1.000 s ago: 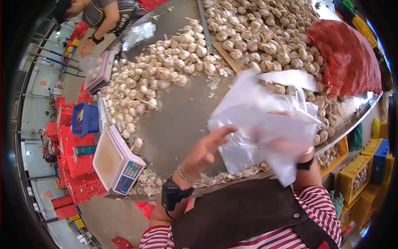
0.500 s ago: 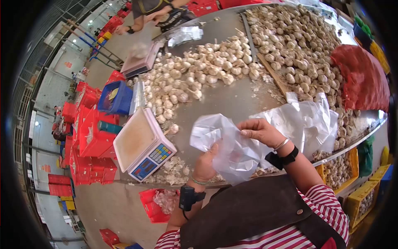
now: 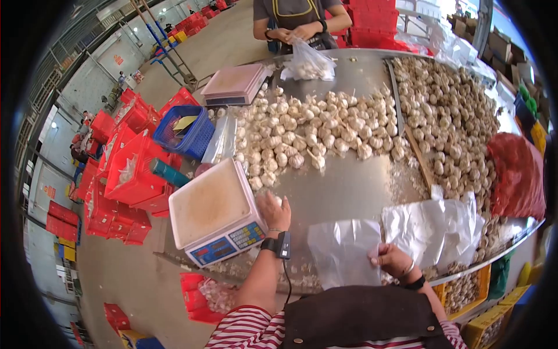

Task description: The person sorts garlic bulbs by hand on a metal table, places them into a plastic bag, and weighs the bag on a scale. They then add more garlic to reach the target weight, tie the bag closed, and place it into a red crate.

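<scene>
My left hand (image 3: 275,212) reaches to the near edge of the cleaned garlic pile (image 3: 314,125), beside the scale. Its fingers curl over a garlic bulb (image 3: 278,200), of which only a pale bit shows between thumb and fingers. My right hand (image 3: 394,260) pinches the side of a clear plastic bag (image 3: 344,251), which hangs flat over the table's near edge and looks empty. Just right of that hand, a stack of clear plastic bags (image 3: 433,230) lies on the metal table (image 3: 343,186).
A digital scale (image 3: 212,203) stands left of my left hand. Behind it are a blue basket (image 3: 185,131) and a second scale (image 3: 235,84). Across the table a person (image 3: 299,26) handles a bag of garlic (image 3: 310,63). Unsorted garlic (image 3: 447,122) and a red mesh sack (image 3: 516,174) lie right.
My left hand has let go of the plastic bag and moved left and forward to the garlic by the scale. The right hand keeps the bag, now lower. The view has shifted.
</scene>
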`<state>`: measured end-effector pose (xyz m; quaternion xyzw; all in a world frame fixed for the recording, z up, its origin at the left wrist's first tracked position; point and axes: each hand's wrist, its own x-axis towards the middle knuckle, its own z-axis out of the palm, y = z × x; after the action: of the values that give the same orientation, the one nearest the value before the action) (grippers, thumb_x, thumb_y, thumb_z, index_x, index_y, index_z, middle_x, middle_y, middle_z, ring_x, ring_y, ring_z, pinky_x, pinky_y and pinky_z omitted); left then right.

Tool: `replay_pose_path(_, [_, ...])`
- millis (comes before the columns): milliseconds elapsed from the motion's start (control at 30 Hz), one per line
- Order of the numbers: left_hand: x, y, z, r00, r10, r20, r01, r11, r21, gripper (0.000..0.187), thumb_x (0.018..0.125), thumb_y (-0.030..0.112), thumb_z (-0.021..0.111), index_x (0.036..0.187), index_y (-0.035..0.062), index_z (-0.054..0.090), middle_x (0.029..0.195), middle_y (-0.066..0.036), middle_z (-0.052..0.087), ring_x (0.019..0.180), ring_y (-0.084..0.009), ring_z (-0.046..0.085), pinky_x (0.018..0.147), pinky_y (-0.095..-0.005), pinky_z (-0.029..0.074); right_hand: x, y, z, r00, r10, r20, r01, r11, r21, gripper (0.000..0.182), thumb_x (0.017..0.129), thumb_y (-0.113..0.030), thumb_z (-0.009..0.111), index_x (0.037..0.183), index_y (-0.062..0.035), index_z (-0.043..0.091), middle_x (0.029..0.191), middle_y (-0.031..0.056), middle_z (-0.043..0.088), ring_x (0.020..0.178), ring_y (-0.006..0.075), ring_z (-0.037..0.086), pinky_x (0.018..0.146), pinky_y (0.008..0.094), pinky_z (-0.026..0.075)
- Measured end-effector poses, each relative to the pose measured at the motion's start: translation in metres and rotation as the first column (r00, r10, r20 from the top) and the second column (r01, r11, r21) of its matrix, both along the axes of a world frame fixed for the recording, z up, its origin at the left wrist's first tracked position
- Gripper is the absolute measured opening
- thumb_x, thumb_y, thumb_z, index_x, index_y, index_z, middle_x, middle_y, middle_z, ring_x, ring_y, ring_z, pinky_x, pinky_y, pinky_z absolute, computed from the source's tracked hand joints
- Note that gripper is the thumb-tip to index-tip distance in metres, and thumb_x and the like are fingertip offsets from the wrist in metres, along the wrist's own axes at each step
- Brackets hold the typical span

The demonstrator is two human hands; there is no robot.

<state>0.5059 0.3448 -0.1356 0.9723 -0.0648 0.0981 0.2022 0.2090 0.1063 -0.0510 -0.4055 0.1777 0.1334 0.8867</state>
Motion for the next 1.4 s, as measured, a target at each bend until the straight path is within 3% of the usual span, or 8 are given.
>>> replay_pose_path(267, [0.087,-0.069,0.031,0.965,0.262,-0.021,-0.263,0.965,-0.022,0.060,0.089,0.046,0.054,0.136,0.0086,0.047,0.149,-0.024,0.027,0.137,-0.0461,0.021,0.111,-0.0528,0.025,-0.016,-0.028,0.006,0.931,-0.327,-0.163,0.304,0.940,-0.151,0.009,0.084,-0.006,0.068,0.093,-0.0028,0.066,0.082,0.0015,0.065,0.073,0.0111,0.058,0.068,0.0247,0.045])
replay_pose_path(767, [0.035,-0.159,0.061,0.934,-0.342,0.100,0.347,0.937,-0.038,0.072,0.084,0.046,0.063,0.137,0.0023,0.041,0.140,-0.020,0.043,0.128,-0.0368,0.040,0.103,-0.0449,0.037,0.054,-0.040,0.021,0.897,-0.434,-0.083,0.375,0.849,-0.373,0.021,0.070,0.004,0.077,0.073,-0.0067,0.059,0.071,-0.0027,0.060,0.064,0.0084,0.054,0.061,0.0235,0.045])
replay_pose_path(1000, [-0.104,-0.106,0.125,0.262,-0.907,-0.331,-0.008,0.341,-0.940,0.053,0.085,0.011,0.068,0.131,0.0011,0.044,0.106,-0.010,0.065,0.094,-0.0162,0.063,0.081,-0.0300,0.051,0.086,0.006,0.029,0.951,-0.288,0.110,0.307,0.864,-0.398,0.027,0.068,0.005,0.076,0.072,-0.0088,0.054,0.080,0.0002,0.063,0.074,0.0112,0.060,0.069,0.0246,0.049])
replay_pose_path(1100, [-0.105,-0.075,0.133,0.194,-0.943,-0.269,-0.448,0.159,-0.880,0.047,0.087,0.006,0.064,0.130,0.0004,0.044,0.102,-0.008,0.065,0.096,-0.0142,0.062,0.083,-0.0283,0.050,0.094,0.029,0.086,0.984,-0.167,0.056,0.155,0.973,0.168,0.030,0.071,0.007,0.074,0.071,-0.0112,0.050,0.073,-0.0043,0.057,0.066,0.0067,0.054,0.064,0.0225,0.047])
replay_pose_path(1233, [-0.115,-0.031,0.140,0.212,-0.960,-0.185,-0.282,0.121,-0.952,0.046,0.084,0.000,0.061,0.128,0.0006,0.047,0.101,-0.006,0.065,0.088,-0.0111,0.062,0.078,-0.0278,0.049,0.082,0.045,0.071,0.992,-0.062,0.108,0.064,0.998,-0.017,0.024,0.072,0.004,0.074,0.070,-0.0080,0.053,0.071,-0.0063,0.057,0.062,0.0074,0.053,0.058,0.0231,0.044])
replay_pose_path(1300, [-0.104,0.002,0.137,0.314,-0.908,-0.279,0.235,0.359,-0.903,0.053,0.079,0.000,0.062,0.130,0.0003,0.046,0.096,-0.007,0.065,0.083,-0.0137,0.062,0.074,-0.0273,0.048,0.074,0.027,0.037,0.982,0.055,0.179,0.085,0.722,-0.686,0.020,0.070,0.002,0.071,0.065,-0.0056,0.052,0.062,-0.0028,0.054,0.059,0.0085,0.053,0.053,0.0270,0.042])
replay_pose_path(1333, [-0.089,0.022,0.132,0.508,-0.768,-0.390,0.425,0.618,-0.662,0.056,0.076,0.001,0.063,0.130,0.0003,0.046,0.095,-0.008,0.065,0.081,-0.0162,0.062,0.075,-0.0284,0.048,0.069,0.007,0.023,0.972,-0.015,0.234,0.230,0.256,-0.939,0.016,0.066,0.001,0.066,0.062,-0.0042,0.052,0.055,0.0041,0.052,0.054,0.0131,0.052,0.050,0.0307,0.040])
replay_pose_path(1400, [-0.071,0.053,0.130,0.703,-0.592,-0.393,0.494,0.805,-0.329,0.060,0.073,0.003,0.065,0.130,0.0003,0.046,0.094,-0.009,0.065,0.080,-0.0188,0.063,0.075,-0.0294,0.048,0.043,-0.037,0.018,0.924,-0.244,0.295,0.269,-0.136,-0.954,0.009,0.062,0.002,0.061,0.066,-0.0040,0.056,0.059,0.0119,0.057,0.052,0.0247,0.054,0.051,0.0338,0.044])
